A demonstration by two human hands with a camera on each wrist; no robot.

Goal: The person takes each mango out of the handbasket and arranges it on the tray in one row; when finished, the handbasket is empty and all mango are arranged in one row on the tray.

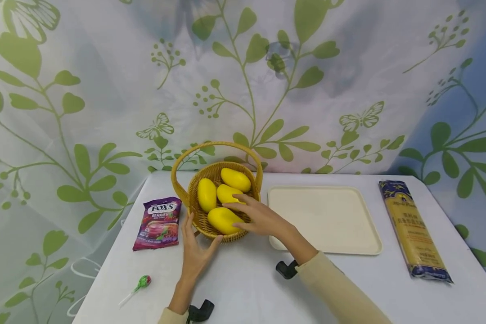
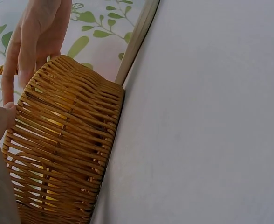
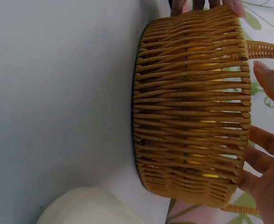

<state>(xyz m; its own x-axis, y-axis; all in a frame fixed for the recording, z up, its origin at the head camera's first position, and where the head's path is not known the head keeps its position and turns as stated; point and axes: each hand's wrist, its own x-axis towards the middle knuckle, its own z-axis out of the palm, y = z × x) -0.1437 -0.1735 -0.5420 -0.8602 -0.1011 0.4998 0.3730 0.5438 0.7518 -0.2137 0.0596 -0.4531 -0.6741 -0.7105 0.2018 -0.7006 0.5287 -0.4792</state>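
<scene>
purple FOX'S candy bag (image 1: 158, 223), left | green lollipop (image 1: 144, 282), near the bag | flat cream tray (image 1: 324, 218) | long yellow-blue pack (image 1: 414, 229), far right | leafy cloth (image 1: 125, 67), behind

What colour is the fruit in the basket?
The fruit is bright yellow. It shows best in the head view.

Soft, even light brightens the head view; both wrist views look dimmer.

The woven basket (image 3: 193, 107) looks rough, the yellow fruits (image 1: 207, 195) smooth, the candy bag (image 1: 159, 223) glossy plastic.
</scene>
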